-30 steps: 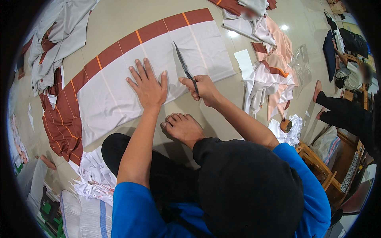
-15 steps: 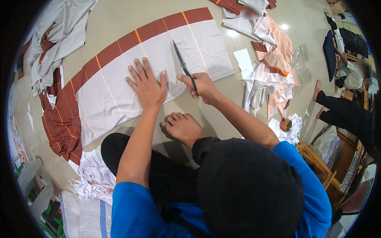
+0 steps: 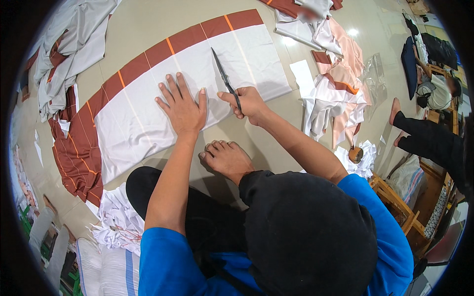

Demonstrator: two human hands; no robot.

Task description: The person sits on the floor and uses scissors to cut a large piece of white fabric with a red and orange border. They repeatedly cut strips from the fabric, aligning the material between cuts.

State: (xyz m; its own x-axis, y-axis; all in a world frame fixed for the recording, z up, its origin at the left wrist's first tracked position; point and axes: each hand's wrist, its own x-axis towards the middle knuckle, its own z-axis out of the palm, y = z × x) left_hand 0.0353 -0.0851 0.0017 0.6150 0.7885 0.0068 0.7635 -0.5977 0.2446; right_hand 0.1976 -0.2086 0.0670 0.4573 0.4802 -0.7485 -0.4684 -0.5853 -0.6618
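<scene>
A long piece of fabric (image 3: 133, 130) lies spread on the floor, its pale grey face toward me and a brown band with orange stripes along the far edge. My left hand (image 3: 183, 111) rests flat on the grey part with its fingers spread. In my right hand (image 3: 249, 105) is a pair of dark scissors (image 3: 223, 74), the fingers wrapped round the handles. Their blades look closed and point away from me, over the fabric right of my left hand. Whether the blades touch the fabric I cannot tell.
Brown cloth (image 3: 74, 158) bunches at the fabric's left end. Heaped grey fabric (image 3: 81, 44) lies far left; peach and grey pieces (image 3: 340, 89) lie right. White scraps (image 3: 118, 214) and a sack (image 3: 116, 266) are near left. A person's legs (image 3: 429, 140) stretch in from the right, by a wooden frame (image 3: 395, 202).
The scissors and my right hand have shifted very slightly left. My left hand stays flat in nearly the same place. At the far left edge, another person's legs have moved a little.
</scene>
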